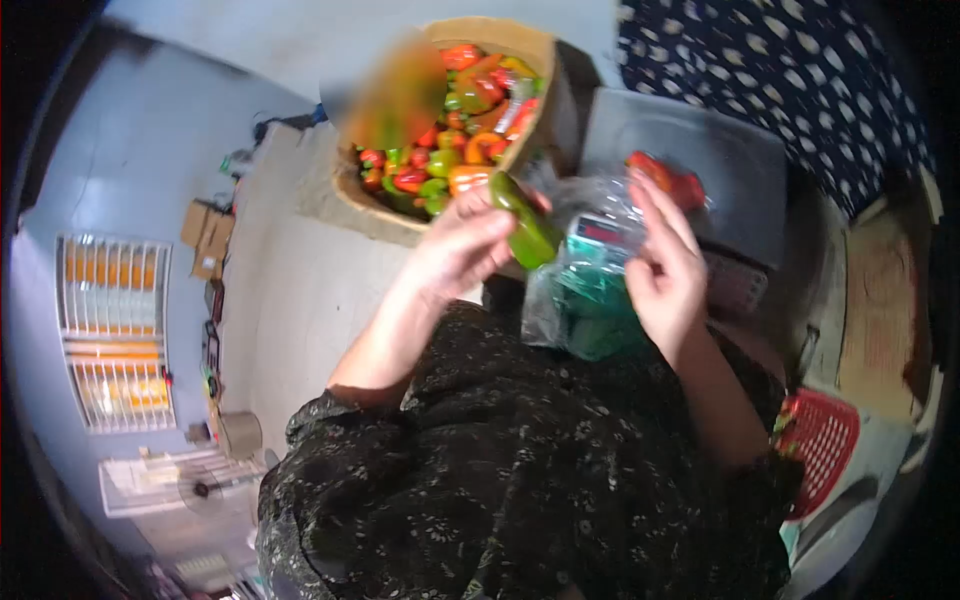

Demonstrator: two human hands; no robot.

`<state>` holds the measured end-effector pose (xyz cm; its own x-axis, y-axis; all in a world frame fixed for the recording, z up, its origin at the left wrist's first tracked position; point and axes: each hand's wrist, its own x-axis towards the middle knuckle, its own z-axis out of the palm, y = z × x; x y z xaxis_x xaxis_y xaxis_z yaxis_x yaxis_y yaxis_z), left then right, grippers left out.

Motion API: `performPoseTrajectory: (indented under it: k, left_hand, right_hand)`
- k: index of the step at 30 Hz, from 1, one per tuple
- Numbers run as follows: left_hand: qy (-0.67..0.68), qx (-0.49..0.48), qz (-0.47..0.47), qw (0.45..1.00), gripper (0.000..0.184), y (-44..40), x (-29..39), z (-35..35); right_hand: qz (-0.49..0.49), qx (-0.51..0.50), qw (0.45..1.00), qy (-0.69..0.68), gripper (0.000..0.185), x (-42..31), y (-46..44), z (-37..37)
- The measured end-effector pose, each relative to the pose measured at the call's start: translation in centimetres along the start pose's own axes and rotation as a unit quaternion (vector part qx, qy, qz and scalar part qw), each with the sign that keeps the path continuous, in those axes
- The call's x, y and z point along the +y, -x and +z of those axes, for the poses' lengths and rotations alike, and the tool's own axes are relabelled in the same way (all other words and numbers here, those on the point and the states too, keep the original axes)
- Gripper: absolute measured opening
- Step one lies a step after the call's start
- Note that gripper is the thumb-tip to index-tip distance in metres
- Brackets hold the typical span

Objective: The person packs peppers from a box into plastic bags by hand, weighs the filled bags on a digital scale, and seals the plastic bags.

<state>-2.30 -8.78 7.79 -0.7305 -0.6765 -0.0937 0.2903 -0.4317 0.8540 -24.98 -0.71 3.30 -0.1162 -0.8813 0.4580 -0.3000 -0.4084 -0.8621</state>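
Observation:
My left hand (465,245) grips a long green pepper (525,225) between thumb and fingers, just in front of a cardboard box of peppers. My right hand (668,265) has its fingers stretched out and its thumb apart, beside a clear plastic bag (590,190). Whether it touches the bag I cannot tell. Green plastic (600,310) shows at the bag's lower part, close to my body. Beyond my right fingertips a red pepper (685,188) lies on the grey platform of a scale (735,150). A small display (600,230) shows behind the plastic.
The cardboard box (545,50) holds many red, orange and green peppers; a blurred patch hides its left part. A red perforated basket (825,450) stands at the lower right, near brown cardboard (880,310). Dark patterned cloth (780,80) hangs at the upper right. A fan (203,490) stands far left.

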Motion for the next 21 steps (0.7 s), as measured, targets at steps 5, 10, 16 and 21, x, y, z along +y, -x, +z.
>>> performPoseTrajectory:
  k: [5,10,16,21]
  left_hand:
    - [0.097,0.127,-0.163,0.974,0.036,-2.6,-6.9,3.6]
    - [-0.281,0.078,-0.074,0.954,0.027,-7.5,-7.9,4.5]
    - [-0.03,0.082,-0.143,0.986,0.03,-11.0,-7.8,6.3]
    - [0.039,0.191,-0.037,0.98,0.028,-14.1,-9.7,3.3]
  right_hand:
    - [-0.044,-0.083,0.993,0.073,0.067,-0.7,0.9,-0.1]
    - [-0.076,-0.062,0.989,0.114,0.067,0.0,1.2,0.4]
    - [-0.111,-0.047,0.979,0.163,0.063,0.5,1.8,1.3]
    - [-0.183,-0.078,0.976,0.092,0.056,-0.5,3.0,2.7]
